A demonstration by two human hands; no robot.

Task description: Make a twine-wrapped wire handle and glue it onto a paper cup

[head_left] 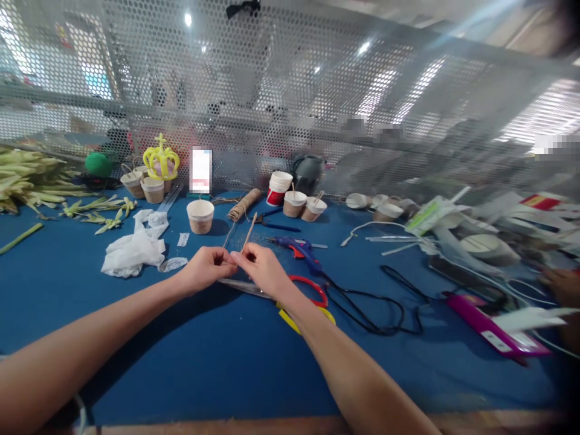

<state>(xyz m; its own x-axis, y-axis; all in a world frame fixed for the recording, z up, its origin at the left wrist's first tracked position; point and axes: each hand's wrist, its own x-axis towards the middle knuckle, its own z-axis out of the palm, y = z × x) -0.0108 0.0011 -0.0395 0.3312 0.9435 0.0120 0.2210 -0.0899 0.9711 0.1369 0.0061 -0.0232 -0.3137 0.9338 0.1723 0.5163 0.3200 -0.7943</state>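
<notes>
My left hand (209,267) and my right hand (260,269) meet fingertip to fingertip above the blue table. A thin strand of twine (230,234) runs from my left fingers up toward a bundle of brown twine (244,204). Between my right thumb and fingers a thin brown stick (250,232) points up and away. Both hands are pinched closed, and their fingertips hide the lower ends of these pieces. Scissors with red and yellow handles (312,289) lie partly under my right forearm. A blue glue gun (302,251) rests to the right of my hands.
A twine-wrapped paper cup (200,217) stands beyond my left hand, near crumpled white plastic (133,252). Pliers (278,226) lie behind the glue gun. A yellow crown (161,162) and a lit phone (200,170) are at the back. A purple power strip (493,326) lies right.
</notes>
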